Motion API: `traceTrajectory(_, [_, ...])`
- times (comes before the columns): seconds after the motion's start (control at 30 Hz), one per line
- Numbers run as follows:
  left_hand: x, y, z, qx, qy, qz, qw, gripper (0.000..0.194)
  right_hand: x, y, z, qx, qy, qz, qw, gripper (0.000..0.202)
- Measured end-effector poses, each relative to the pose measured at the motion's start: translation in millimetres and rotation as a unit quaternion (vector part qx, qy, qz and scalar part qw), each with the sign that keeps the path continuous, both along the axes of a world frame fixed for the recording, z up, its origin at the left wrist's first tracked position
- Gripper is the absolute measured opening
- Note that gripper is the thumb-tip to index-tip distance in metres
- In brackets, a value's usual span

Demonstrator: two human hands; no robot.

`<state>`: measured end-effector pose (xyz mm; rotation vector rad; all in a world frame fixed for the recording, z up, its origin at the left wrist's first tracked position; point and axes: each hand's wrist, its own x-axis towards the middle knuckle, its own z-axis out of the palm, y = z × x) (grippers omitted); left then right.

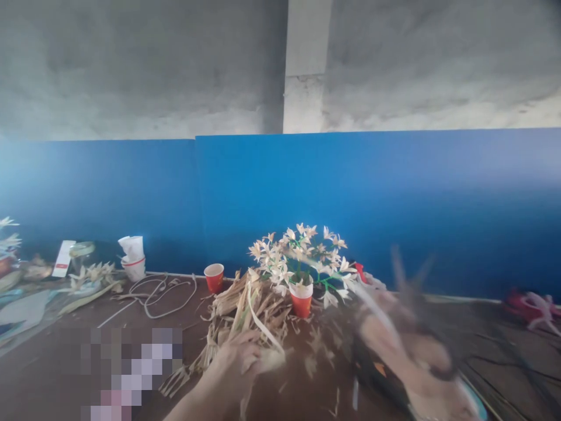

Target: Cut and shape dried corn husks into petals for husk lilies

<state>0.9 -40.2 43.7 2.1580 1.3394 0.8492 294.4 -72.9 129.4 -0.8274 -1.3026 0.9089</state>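
Behind a long brown tabletop [319,380] stands a smooth blue partition panel [307,193]. On the tabletop, a loose heap of dry tan husk strips [236,301] lies beside a spreading bunch of cream-white, star-shaped flowers on green stems [280,272], which rises from a red paper cup with a white rim [301,301]. The right hand [407,351], blurred, is closed around what look like dark-handled scissors [412,280], blades up, right of the flowers. The left hand [239,356], in front of the heap, pinches a pale, papery husk piece [269,361] between its fingers. An empty red paper cup [214,279] stands just behind the heap's left side.
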Motion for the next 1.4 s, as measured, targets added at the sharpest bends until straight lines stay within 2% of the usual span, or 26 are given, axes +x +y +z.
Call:
traceTrajectory(0.07, [10, -9, 18.4, 0.003, -0.044, -0.028, 0.999, 0.012, -22, 4, -10.8, -0.022, -0.025, 0.045, 0.998, 0.042])
traceTrajectory(0.1, [16, -14, 25.6, -0.034, -0.083, -0.056, 0.994, 0.012, -32, 6, -16.9, -0.039, -0.043, 0.080, 0.995, 0.041])
traceTrajectory(0.13, [24, -19, 30.7, -0.097, -0.142, -0.080, 0.982, 0.021, -41, 8, -23.0, -0.076, -0.078, 0.145, 0.983, 0.040])
traceTrajectory(0.17, [33, -23, 33.4, -0.160, -0.223, -0.107, 0.956, 0.032, -49, 9, -28.7, -0.100, -0.099, 0.196, 0.971, 0.040])
traceTrajectory(0.23, [49, -26, 31.1, -0.247, -0.404, -0.110, 0.874, 0.052, -61, 12, -37.4, -0.136, -0.126, 0.251, 0.950, 0.037])
traceTrajectory(0.3, [61, -22, 21.1, -0.301, -0.503, -0.064, 0.807, 0.049, -69, 15, -42.3, -0.147, -0.137, 0.248, 0.948, 0.032])
traceTrajectory(0.33, [63, -18, 14.7, -0.311, -0.529, -0.046, 0.788, 0.044, -73, 17, -43.9, -0.148, -0.144, 0.231, 0.951, 0.030])
traceTrajectory(0.4, [61, -7, 2.3, -0.284, -0.547, 0.009, 0.788, 0.032, -80, 23, -48.1, -0.142, -0.155, 0.177, 0.961, 0.029])
traceTrajectory(0.47, [53, 4, -6.8, -0.239, -0.562, 0.064, 0.789, 0.030, -85, 31, -57.0, -0.134, -0.157, 0.125, 0.970, 0.030])
traceTrajectory(0.57, [38, 12, -13.4, -0.186, -0.609, 0.106, 0.764, 0.028, -92, 43, -79.7, -0.143, -0.147, 0.076, 0.976, 0.034])
traceTrajectory(0.67, [30, 14, -17.0, -0.106, -0.644, 0.182, 0.735, 0.028, -102, 48, -102.4, -0.185, -0.140, 0.081, 0.969, 0.039])
traceTrajectory(0.77, [28, 15, -21.9, -0.076, -0.646, 0.224, 0.726, 0.029, -112, 41, -115.4, -0.217, -0.127, 0.137, 0.958, 0.040])
traceTrajectory(0.87, [28, 14, -26.5, -0.087, -0.636, 0.232, 0.731, 0.031, -120, 32, -120.5, -0.245, -0.123, 0.173, 0.946, 0.042])
traceTrajectory(0.97, [29, 13, -28.1, -0.097, -0.624, 0.232, 0.740, 0.035, -123, 31, -123.9, -0.258, -0.125, 0.173, 0.942, 0.043])
traceTrajectory(1.13, [31, 10, -27.0, -0.111, -0.626, 0.205, 0.744, 0.032, -126, 33, -131.0, -0.234, -0.085, 0.173, 0.953, 0.048])
traceTrajectory(1.27, [35, 9, -28.7, -0.112, -0.631, 0.200, 0.741, 0.030, -128, 34, -136.0, -0.223, -0.050, 0.152, 0.962, 0.054])
traceTrajectory(1.4, [38, 9, -31.0, -0.119, -0.628, 0.201, 0.742, 0.033, -130, 36, -140.1, -0.249, -0.056, 0.116, 0.960, 0.059])
